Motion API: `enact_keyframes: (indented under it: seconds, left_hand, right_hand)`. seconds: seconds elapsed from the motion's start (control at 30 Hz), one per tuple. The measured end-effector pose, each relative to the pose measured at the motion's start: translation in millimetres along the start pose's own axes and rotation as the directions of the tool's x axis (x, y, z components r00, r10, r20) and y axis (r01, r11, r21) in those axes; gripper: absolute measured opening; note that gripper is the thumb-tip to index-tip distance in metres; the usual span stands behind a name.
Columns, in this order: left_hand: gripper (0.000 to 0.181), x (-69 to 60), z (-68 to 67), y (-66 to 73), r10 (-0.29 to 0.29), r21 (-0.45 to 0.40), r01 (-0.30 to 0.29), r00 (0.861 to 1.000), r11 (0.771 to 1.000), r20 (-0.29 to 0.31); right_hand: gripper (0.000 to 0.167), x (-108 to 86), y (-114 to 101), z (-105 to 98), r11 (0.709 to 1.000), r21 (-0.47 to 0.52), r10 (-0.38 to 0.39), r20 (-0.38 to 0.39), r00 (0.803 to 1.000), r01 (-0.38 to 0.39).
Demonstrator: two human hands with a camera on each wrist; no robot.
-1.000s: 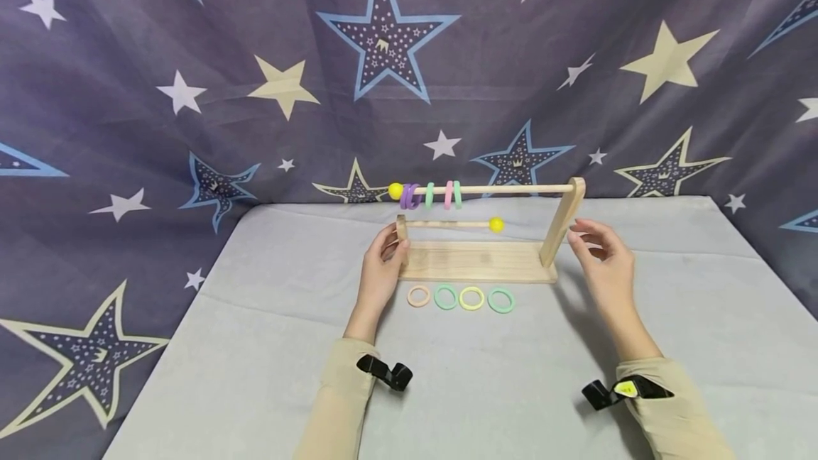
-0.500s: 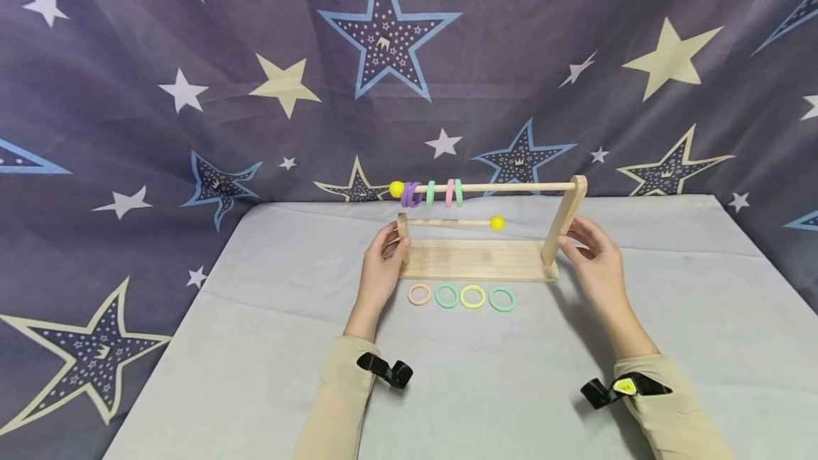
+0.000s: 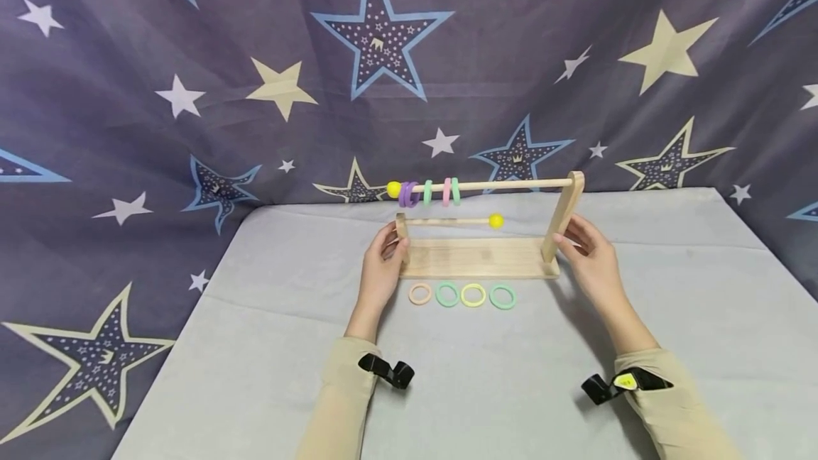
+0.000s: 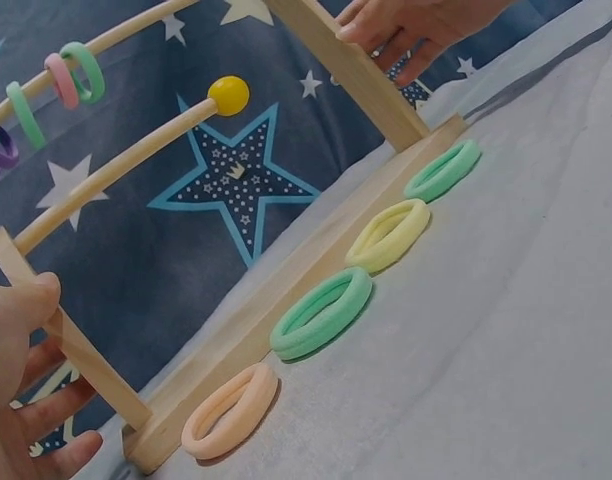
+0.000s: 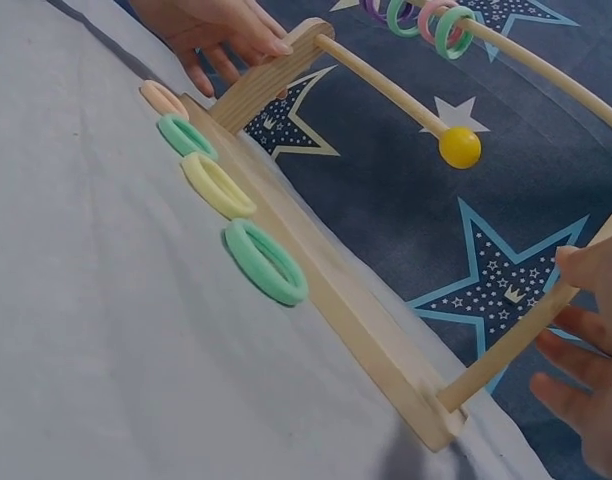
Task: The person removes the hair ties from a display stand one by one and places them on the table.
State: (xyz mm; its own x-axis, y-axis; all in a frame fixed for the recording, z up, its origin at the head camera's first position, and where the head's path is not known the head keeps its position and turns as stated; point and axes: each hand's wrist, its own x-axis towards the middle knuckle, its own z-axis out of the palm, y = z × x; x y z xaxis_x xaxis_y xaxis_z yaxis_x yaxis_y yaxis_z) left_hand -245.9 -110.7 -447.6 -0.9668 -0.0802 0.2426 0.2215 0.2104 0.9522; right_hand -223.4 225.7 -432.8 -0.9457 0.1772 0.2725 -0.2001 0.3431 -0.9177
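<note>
A wooden stand point(image 3: 473, 259) has a tall right post and a short left post. Its upper rod point(image 3: 511, 184) carries purple, green and pink rings toward the yellow ball point(image 3: 393, 189) at its left end. The bare lower rod point(image 3: 447, 221) ends in another yellow ball point(image 3: 495, 221). My left hand point(image 3: 380, 272) grips the short post point(image 4: 86, 360), thumb in front and fingers behind. On the right, my right hand point(image 3: 591, 261) holds the tall post point(image 5: 526, 330) between thumb and fingers. Along the base's front lie a peach ring point(image 3: 420, 294), a yellow ring point(image 3: 473, 295) and two green rings point(image 3: 503, 297).
A light grey cloth point(image 3: 447, 389) covers the table. Behind it hangs a dark curtain point(image 3: 217, 34) with printed stars, close to the stand's back.
My right hand has moved left from beside the tall post and taken hold of it. The left hand keeps its grip, and the rings look unmoved on the rod and table.
</note>
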Motion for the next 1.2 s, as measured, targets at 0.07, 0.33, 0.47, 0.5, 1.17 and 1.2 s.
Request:
enact_keyframes:
  seconds: [0.07,0.33,0.47,0.5,1.17,1.2]
  left_hand:
    - [0.047,0.1,1.0,-0.4,-0.001,0.004,0.001,1.000,1.000,-0.005]
    - [0.047,0.9,0.5,0.2,0.009,-0.011,-0.009,1.000,1.000,-0.003]
    - [0.047,4.5,0.4,5.7,0.006,-0.004,-0.006,1.000,1.000,0.002]
    - [0.047,5.2,0.3,7.5,0.006,-0.003,-0.006,1.000,1.000,0.005]
    - [0.023,-8.0,-18.2,80.9,0.196,-0.021,-0.212,0.935,0.977,-0.297]
    - [0.022,-9.6,-18.3,88.4,0.214,-0.014,-0.229,0.931,0.973,-0.297]
  right_hand:
    - [0.051,0.5,-1.3,-1.6,1.000,-0.004,-0.001,0.010,1.000,0.001]
    - [0.050,2.8,-1.5,-2.5,1.000,0.003,-0.007,0.011,1.000,0.007]
    - [0.048,6.7,-3.3,-2.9,1.000,0.004,-0.024,-0.008,1.000,0.024]
    - [0.048,7.5,-3.6,-3.1,1.000,0.005,-0.026,-0.014,1.000,0.026]
    - [0.037,10.3,7.7,2.4,0.988,-0.068,-0.139,-0.013,0.990,0.138]
    - [0.038,11.2,8.0,3.0,0.988,-0.065,-0.140,-0.013,0.990,0.139]
